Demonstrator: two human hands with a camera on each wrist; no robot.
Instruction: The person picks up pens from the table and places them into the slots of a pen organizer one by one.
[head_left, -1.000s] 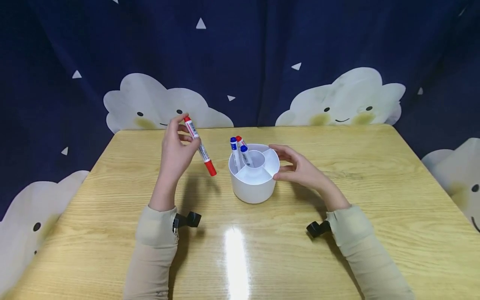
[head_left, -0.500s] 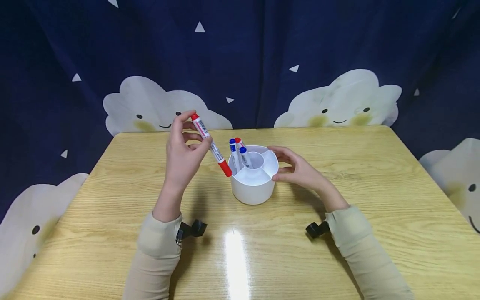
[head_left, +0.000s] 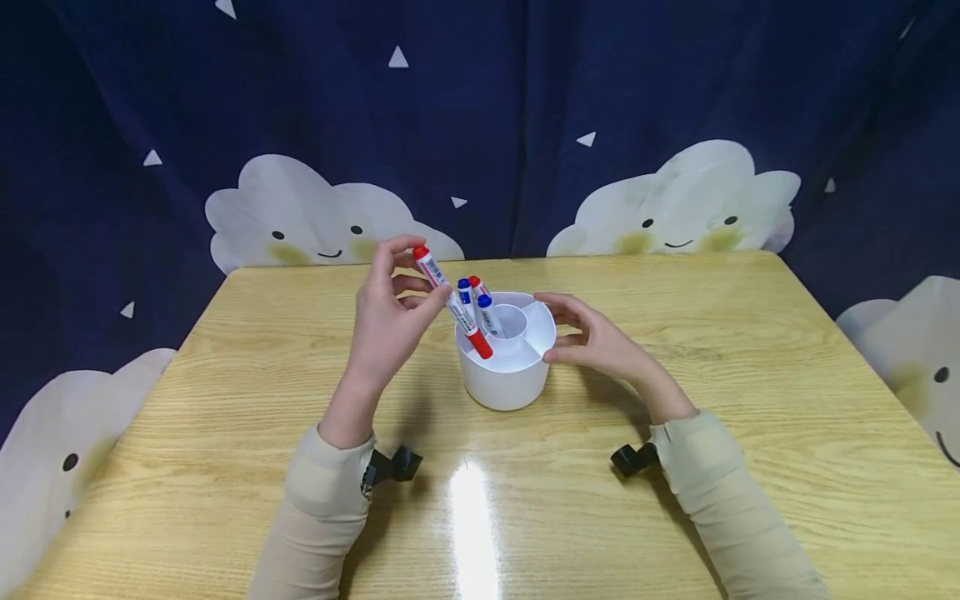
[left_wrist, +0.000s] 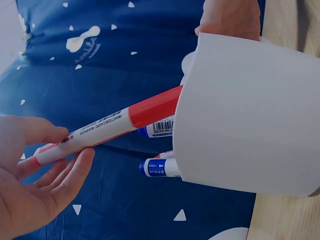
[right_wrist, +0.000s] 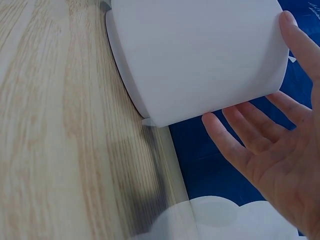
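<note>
My left hand (head_left: 392,321) pinches a red-capped marker (head_left: 452,302) near its top end, tilted, with its red cap over the rim of the white round holder (head_left: 507,375). The same marker (left_wrist: 102,128) runs from my fingers (left_wrist: 45,185) to the white holder (left_wrist: 250,115) in the left wrist view. Two blue-capped markers (head_left: 480,312) and one red-topped one stand in the holder's left compartment. My right hand (head_left: 592,337) cups the holder's right side with relaxed fingers; in the right wrist view the fingertips (right_wrist: 295,40) touch the holder wall (right_wrist: 200,55).
The holder stands near the middle of a light wooden table (head_left: 225,400). Behind the table hangs a dark blue curtain with cloud faces (head_left: 675,200). Small black camera mounts sit at both wrists (head_left: 396,465).
My left hand has carried the red marker rightward and down, from beside the holder to its rim, the cap now over the left compartment. The right hand has stayed on the holder.
</note>
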